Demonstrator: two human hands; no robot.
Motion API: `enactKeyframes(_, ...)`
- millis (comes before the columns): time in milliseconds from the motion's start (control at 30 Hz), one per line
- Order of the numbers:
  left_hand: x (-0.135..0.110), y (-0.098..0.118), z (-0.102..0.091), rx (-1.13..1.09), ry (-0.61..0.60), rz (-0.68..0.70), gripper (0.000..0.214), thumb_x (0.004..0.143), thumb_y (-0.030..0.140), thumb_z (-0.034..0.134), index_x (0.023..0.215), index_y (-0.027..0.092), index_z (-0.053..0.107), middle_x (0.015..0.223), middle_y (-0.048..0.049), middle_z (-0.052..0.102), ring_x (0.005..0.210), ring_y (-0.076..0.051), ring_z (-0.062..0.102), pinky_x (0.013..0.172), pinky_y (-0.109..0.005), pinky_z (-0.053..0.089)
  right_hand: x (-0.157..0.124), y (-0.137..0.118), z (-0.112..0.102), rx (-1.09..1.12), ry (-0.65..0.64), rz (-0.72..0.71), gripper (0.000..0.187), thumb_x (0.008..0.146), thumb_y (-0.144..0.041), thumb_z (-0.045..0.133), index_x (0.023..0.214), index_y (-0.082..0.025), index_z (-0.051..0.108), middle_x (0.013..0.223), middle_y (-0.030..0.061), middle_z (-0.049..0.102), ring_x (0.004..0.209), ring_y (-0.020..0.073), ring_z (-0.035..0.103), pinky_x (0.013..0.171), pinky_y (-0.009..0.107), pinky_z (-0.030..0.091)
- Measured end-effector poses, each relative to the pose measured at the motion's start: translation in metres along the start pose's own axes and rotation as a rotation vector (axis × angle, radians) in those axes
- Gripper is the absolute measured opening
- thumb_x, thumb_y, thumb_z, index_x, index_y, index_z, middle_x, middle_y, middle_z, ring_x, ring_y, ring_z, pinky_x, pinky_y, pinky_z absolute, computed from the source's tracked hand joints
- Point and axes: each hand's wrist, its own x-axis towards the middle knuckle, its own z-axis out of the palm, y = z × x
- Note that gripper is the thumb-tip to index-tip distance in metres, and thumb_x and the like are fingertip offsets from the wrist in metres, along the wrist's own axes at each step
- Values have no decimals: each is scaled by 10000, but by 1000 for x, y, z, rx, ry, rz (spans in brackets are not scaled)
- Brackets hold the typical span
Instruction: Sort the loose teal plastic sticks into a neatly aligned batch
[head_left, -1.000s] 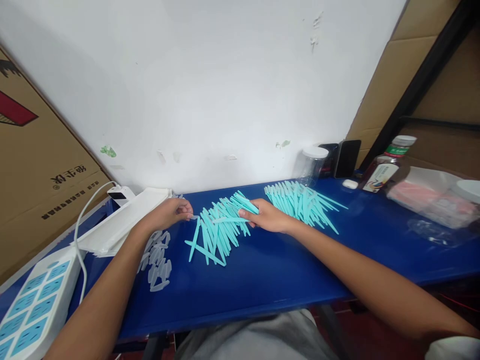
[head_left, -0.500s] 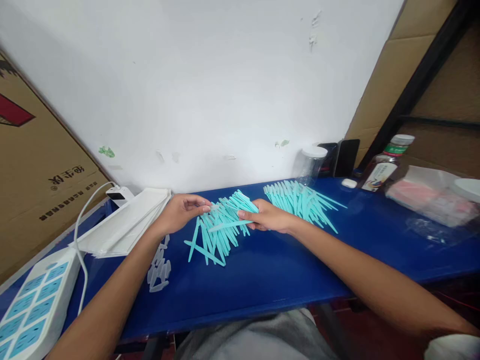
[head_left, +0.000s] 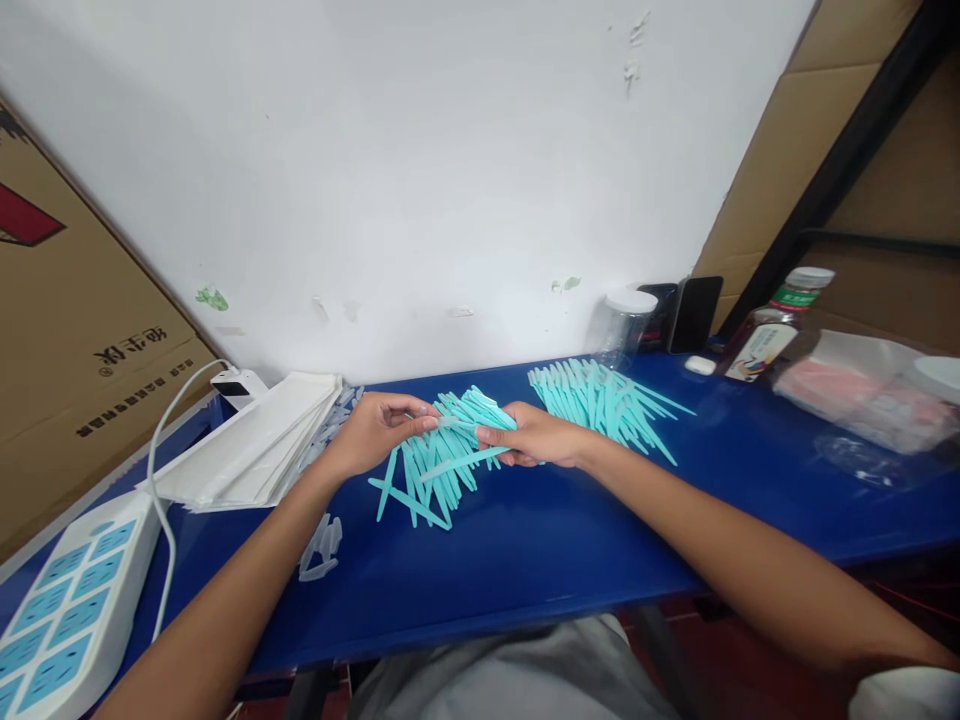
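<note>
My right hand (head_left: 536, 437) is closed on a turquoise plastic stick (head_left: 459, 462) and holds it just above a loose heap of turquoise sticks (head_left: 427, 480) on the blue table (head_left: 570, 540). My left hand (head_left: 379, 432) pinches a small clear plastic cap (head_left: 448, 421) at the stick's far tip, fingertips almost meeting those of the right hand. Several more clear caps (head_left: 319, 545) lie on the table beside my left forearm. A second, tidier row of turquoise sticks (head_left: 600, 400) lies behind my right wrist.
A stack of white sleeves (head_left: 255, 450) lies at the left, with a white power strip (head_left: 60, 610) and its cable nearer me. A clear jar (head_left: 621, 330), a dark phone (head_left: 694, 315), a bottle (head_left: 769, 335) and plastic bags (head_left: 862, 400) stand at the right.
My left hand has come from the clear caps at the left across to the right hand, bringing a clear cap up to the tip of the held stick. The right hand has barely moved.
</note>
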Motion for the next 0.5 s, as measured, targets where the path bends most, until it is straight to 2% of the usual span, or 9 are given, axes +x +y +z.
enactKeyframes(500, -4, 9, 15, -53, -24, -13, 213, 787, 369, 857, 871, 178, 816, 882, -81, 808, 843, -233, 763, 725, -294, 616, -1, 3, 1, -21, -95, -10, 525, 863, -639, 709, 948, -121, 695, 611, -13, 584, 443, 61, 406, 390, 201, 277)
